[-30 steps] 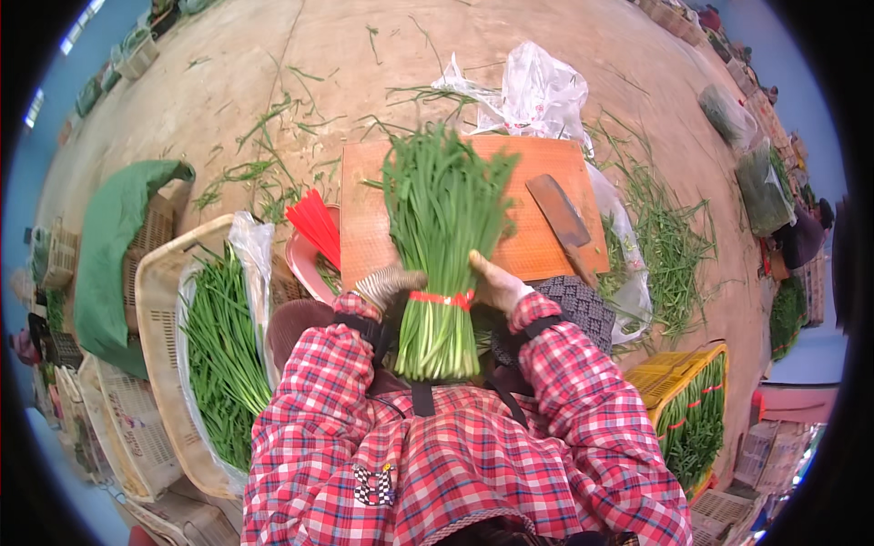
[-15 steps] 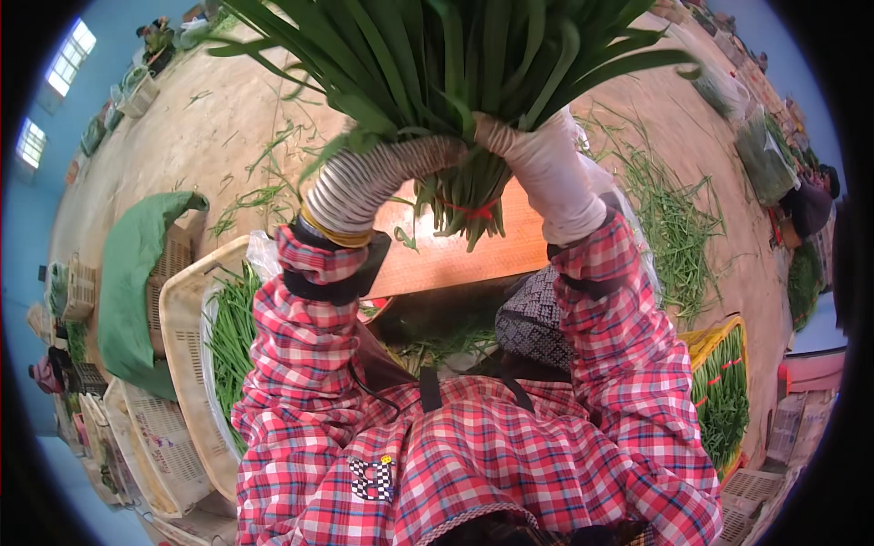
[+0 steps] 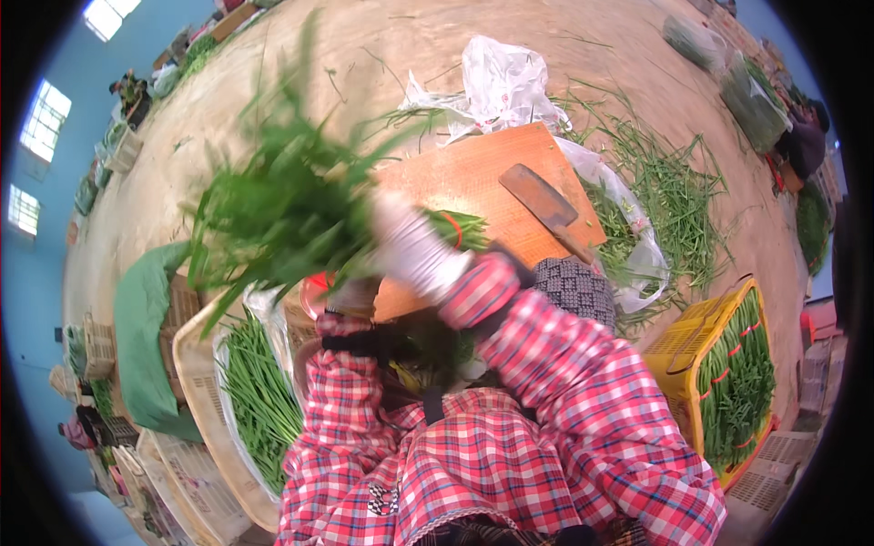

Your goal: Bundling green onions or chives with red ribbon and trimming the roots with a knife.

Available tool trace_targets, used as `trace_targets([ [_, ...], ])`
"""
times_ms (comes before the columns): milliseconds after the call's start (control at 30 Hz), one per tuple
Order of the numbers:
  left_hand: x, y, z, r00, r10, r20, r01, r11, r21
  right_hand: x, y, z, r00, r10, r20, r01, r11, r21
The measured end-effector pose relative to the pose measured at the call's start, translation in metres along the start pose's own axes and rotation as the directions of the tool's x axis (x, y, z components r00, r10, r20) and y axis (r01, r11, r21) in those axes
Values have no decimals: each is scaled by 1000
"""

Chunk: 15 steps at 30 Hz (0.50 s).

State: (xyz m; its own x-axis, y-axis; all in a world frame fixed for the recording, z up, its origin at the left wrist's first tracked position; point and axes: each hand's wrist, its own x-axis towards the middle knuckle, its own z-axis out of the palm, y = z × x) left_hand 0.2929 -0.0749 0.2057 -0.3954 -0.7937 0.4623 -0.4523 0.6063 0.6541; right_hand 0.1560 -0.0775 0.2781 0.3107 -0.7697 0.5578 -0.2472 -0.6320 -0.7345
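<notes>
A bunch of garlic chives (image 3: 282, 200) lies sideways in the air over the left part of a wooden cutting board (image 3: 423, 177). Its leaves fan out to the left, smeared by motion. The stem ends, tied with a red band, point right above the board. My right hand (image 3: 414, 246), in a white glove, is wrapped round the bunch near the stems. Below the leaves, close to the board's near left corner, is my gloved left hand (image 3: 355, 296); its fingers are hidden and blurred. A cleaver (image 3: 542, 200) with a worn blade rests on the board's right side.
At my left stands a pale crate (image 3: 205, 364) of loose chives beside a green cloth (image 3: 150, 337). A yellow crate (image 3: 683, 332) of banded bunches is at right. White plastic bags (image 3: 505, 77) and chive scraps (image 3: 674, 196) lie around the board. A red container (image 3: 316, 289) is near my left hand.
The bunch has come down from upright in both hands and swung left onto its side. My left hand has dropped below it. The cleaver and the plastic bag now show.
</notes>
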Motion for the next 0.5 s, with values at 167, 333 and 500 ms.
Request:
trace_targets([
  [167, -49, 23, -16, 805, -569, -168, 419, 746, -517, -28, -79, 116, 945, -221, 240, 296, 891, -344],
  [333, -74, 20, 0, 581, -814, -22, 322, 255, -912, -82, -95, 102, 861, -452, 232, 488, 864, -127],
  [500, -62, 10, 35, 557, -825, 96, 179, 7, -984, -131, -75, 21, 861, 138, 489, -223, 967, 120],
])
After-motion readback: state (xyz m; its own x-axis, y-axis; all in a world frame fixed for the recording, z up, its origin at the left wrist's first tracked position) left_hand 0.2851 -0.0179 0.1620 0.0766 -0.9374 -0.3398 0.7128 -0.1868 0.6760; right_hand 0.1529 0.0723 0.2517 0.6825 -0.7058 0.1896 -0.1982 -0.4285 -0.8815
